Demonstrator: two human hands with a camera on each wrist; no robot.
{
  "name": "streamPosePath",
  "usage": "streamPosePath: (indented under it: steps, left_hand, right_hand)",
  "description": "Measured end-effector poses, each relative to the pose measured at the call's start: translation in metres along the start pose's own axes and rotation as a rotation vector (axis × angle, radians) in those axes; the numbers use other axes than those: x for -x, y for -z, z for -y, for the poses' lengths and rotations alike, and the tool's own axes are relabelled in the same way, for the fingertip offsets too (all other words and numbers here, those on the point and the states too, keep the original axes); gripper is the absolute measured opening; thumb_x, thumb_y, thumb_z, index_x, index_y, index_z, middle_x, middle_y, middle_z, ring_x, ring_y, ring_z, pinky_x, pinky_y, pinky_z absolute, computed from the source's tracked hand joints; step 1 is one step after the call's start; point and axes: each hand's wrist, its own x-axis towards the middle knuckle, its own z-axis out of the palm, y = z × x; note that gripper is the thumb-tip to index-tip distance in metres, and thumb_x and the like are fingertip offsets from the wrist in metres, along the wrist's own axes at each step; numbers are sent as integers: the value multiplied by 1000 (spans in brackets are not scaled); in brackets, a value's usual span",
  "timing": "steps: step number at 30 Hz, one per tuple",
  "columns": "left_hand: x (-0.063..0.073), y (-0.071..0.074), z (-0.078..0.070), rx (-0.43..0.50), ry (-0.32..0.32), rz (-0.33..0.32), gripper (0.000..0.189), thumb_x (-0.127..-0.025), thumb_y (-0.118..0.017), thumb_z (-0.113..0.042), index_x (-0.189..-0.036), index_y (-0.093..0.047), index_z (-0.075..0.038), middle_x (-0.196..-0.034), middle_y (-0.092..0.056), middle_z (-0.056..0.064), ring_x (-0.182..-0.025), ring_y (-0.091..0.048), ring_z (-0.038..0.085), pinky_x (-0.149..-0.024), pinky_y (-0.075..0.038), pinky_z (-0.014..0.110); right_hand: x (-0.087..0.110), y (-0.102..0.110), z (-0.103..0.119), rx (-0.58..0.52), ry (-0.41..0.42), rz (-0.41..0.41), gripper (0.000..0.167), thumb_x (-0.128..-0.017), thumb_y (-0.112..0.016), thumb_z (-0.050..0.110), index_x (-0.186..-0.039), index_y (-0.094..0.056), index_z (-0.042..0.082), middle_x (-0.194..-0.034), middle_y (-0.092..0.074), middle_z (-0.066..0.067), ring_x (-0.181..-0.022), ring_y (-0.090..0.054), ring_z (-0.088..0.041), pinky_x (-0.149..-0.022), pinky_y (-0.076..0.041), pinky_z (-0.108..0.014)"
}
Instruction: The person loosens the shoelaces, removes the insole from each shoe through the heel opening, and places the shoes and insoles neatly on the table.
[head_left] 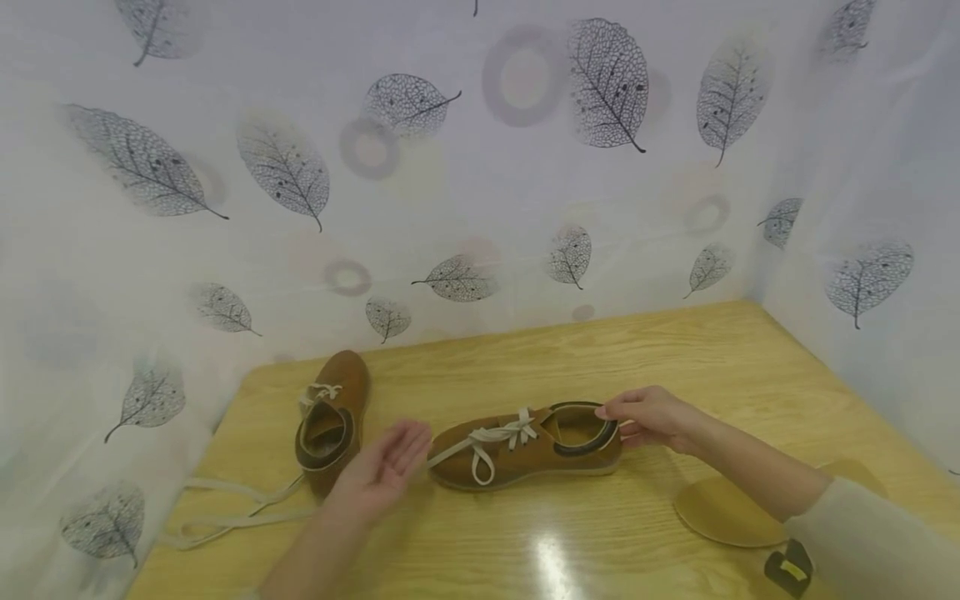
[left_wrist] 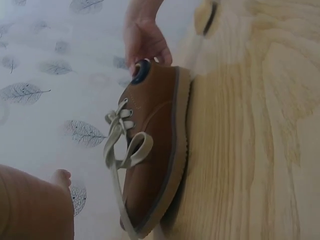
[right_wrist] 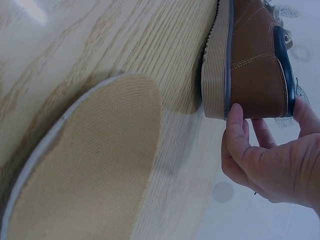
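A brown lace-up shoe (head_left: 540, 446) lies sole-down on the wooden table, its toe to the left. Its pale lace (left_wrist: 117, 145) is looped near the tongue, and one end runs down over the toe. At the heel, my right hand (head_left: 660, 417) pinches the collar, thumb at the rim and fingers behind the heel; the right wrist view shows the fingertips (right_wrist: 236, 111) against the heel's back. My left hand (head_left: 386, 471) is beside the toe, fingers extended and palm turned toward the shoe, with nothing visibly held.
A second brown shoe (head_left: 348, 400) stands at the left, long loose laces (head_left: 247, 521) trailing from it. Tan insoles (head_left: 723, 512) lie beneath my right forearm, one large in the right wrist view. Near them is a small black item (head_left: 789, 569) with a yellow patch. Leaf-print curtain surrounds the table.
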Motion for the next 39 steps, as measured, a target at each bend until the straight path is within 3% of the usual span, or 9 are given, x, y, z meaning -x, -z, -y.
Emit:
streamPosePath:
  steps: [6,10,15,18,23,30,35,39]
  left_hand:
    - [-9,-6,27,-97,23,17,20,-98,-47,-7,-96,-65,0,-98,-70,18,-97,-68,27,-103,-41,36]
    - [-14,-9,40,-135,64,13,17,-96,-52,-8,-108,-58,2,-99,-70,18,-98,-68,27,-100,-45,35]
    - [-21,-10,55,-166,98,8,18,-94,-56,-7,-109,-56,2,-96,-70,17,-101,-66,28,-100,-46,36]
    - [-26,-11,64,-203,87,13,26,-95,-53,-6,-119,-52,6,-107,-66,22,-115,-58,33,-102,-44,37]
    - [-33,-15,74,-218,72,44,48,-97,-51,-9,-137,-33,9,-137,-42,29,-135,-34,38,-108,-38,39]
    - [-37,-25,78,-224,5,-33,35,-95,-56,-11,-124,-47,6,-115,-58,21,-130,-44,34,-105,-43,35]
    - [-43,-32,81,-244,-14,-24,43,-93,-57,-7,-130,-41,7,-126,-46,22,-130,-41,33,-107,-40,35]
    - [-49,-37,84,-276,-42,-30,42,-92,-59,-8,-128,-43,6,-125,-47,19,-124,-46,29,-106,-42,33]
  right_hand:
    - [0,1,-2,4,-11,-4,46,-89,-64,22,-119,-56,-11,-108,-62,-17,-88,-66,-20,-79,-58,-34]
    - [0,2,-2,-2,-16,-6,43,-89,-65,22,-117,-58,-10,-105,-62,-15,-86,-66,-19,-79,-58,-35]
    - [0,1,-2,-9,-15,-2,43,-89,-65,21,-116,-57,-11,-103,-63,-13,-85,-67,-19,-79,-58,-35]
    - [0,1,-2,-11,-16,1,44,-89,-65,22,-117,-57,-11,-102,-63,-12,-85,-67,-18,-80,-58,-35]
    - [-2,0,-2,-14,-21,-5,46,-89,-65,22,-118,-56,-12,-102,-63,-13,-84,-67,-18,-80,-58,-35]
    - [-2,-1,-2,-20,-5,16,45,-90,-63,20,-118,-55,-13,-113,-60,-19,-88,-67,-21,-81,-57,-36]
    - [0,-1,0,-14,9,26,42,-91,-61,19,-117,-56,-13,-118,-57,-22,-92,-67,-25,-82,-57,-38]
    - [-1,0,1,-9,0,18,42,-90,-62,19,-117,-57,-13,-115,-59,-21,-90,-67,-24,-82,-57,-37]
